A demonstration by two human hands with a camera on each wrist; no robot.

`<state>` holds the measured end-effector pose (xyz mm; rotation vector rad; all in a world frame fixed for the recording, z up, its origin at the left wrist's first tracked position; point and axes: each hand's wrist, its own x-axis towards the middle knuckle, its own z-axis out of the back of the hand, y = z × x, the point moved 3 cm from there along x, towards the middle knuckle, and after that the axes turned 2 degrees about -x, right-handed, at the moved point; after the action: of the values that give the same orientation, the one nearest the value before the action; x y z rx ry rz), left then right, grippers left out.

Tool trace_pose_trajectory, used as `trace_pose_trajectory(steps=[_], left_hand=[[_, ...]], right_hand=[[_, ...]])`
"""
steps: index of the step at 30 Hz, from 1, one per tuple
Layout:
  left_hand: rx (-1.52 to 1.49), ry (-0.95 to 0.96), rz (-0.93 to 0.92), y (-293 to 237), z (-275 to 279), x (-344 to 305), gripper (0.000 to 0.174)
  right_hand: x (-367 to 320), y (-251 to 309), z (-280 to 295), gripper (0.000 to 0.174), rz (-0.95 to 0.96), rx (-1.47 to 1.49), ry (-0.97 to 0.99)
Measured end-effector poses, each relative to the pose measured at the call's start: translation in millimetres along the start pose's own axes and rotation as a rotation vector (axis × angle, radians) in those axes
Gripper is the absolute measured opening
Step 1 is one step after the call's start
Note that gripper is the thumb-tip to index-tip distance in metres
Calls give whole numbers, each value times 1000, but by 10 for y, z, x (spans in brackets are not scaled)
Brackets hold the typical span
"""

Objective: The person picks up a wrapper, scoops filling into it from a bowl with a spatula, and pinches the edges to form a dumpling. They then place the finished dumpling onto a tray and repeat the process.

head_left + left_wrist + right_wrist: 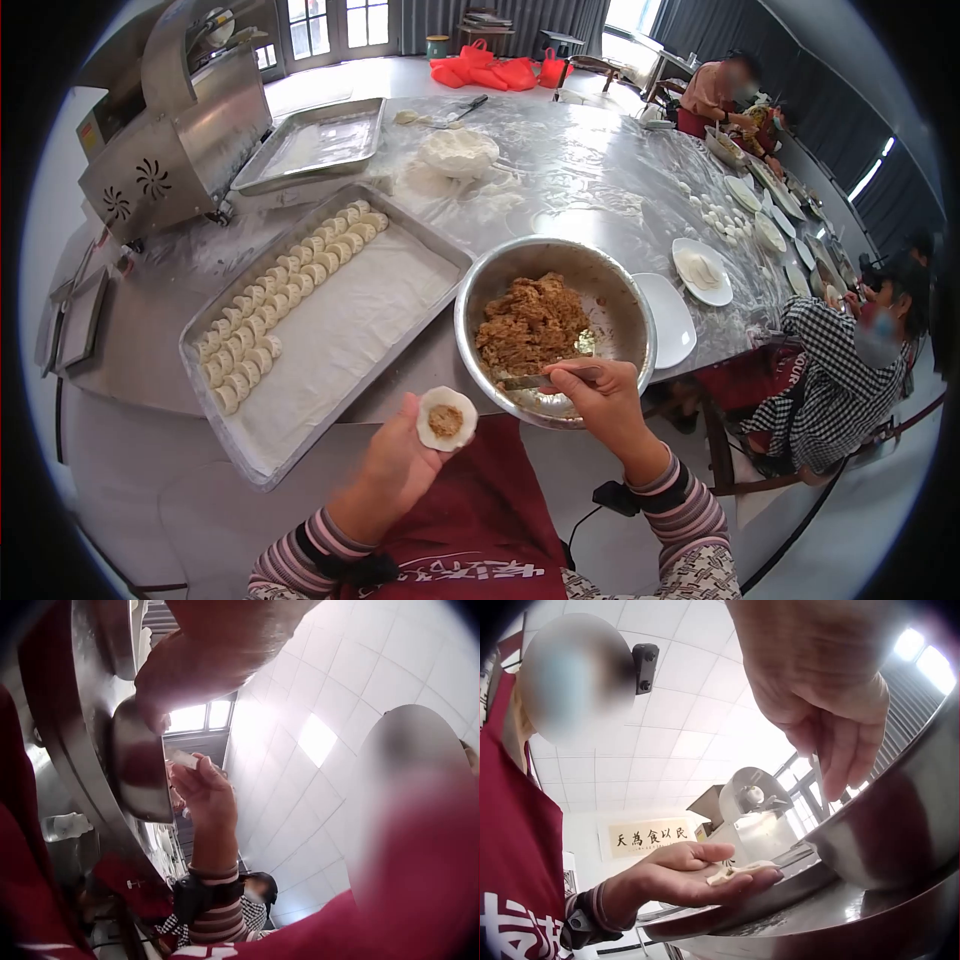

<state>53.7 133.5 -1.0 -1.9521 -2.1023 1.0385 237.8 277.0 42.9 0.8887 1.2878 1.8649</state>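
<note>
On the fingers of my left hand lies a round dumpling wrapper, with a dab of brown filling at its centre. The right wrist view shows that hand palm up, fingers extended beneath the wrapper, thumb raised. My right hand grips a flat metal spatula over the near rim of a steel bowl. A mound of brown minced filling sits in this bowl, close to the spatula's blade.
Left of the bowl, a lined tray carries rows of folded dumplings. Beyond are another metal tray, a flour heap and a steel machine. A white plate stands right of the bowl. People work at the right.
</note>
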Motion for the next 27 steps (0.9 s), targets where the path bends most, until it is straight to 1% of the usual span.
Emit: trace_pose_trajectory(steps=[2,6,8,9,11,12,14,15,16,18,19,20,22,24,26,27], left_hand=[[-26,30,109,175,11,67,50],[-53,43,112,281,-99,178,50],[-49,60,102,271,-157,179,51],[-40,77,95,260,-177,172,51],[-53,93,79,247,-167,180,51],[-59,115,73,247,-160,184,50],[-66,132,62,242,-121,171,50],[-66,150,59,240,-115,158,49],[-73,147,50,237,-108,141,49],[-124,149,44,223,-95,104,46],[-129,149,37,217,-84,94,46],[-142,142,29,215,-73,89,45],[-159,137,16,221,-38,74,44],[-170,145,23,219,-9,51,44],[-172,150,20,210,15,30,45],[-168,154,27,213,24,15,45]], right_hand=[[-35,27,20,13,15,-41,-11],[-132,108,-11,12,24,-59,-17],[-213,130,-18,11,43,65,-88],[-258,160,-14,11,44,64,-78],[-354,283,6,11,219,-164,-82],[-390,301,-28,11,223,-165,-69],[-506,377,-138,12,431,-200,-26],[-573,357,-169,14,511,-304,19],[-588,336,-203,14,516,-304,31],[-681,369,-344,16,872,-495,86],[-749,340,-367,17,931,-608,98],[-789,328,-381,17,938,-608,106],[-889,308,-459,18,1047,-796,163],[-958,330,-451,18,1061,-797,184],[-987,431,-371,16,996,-729,202],[-983,518,-341,16,982,-718,166]])
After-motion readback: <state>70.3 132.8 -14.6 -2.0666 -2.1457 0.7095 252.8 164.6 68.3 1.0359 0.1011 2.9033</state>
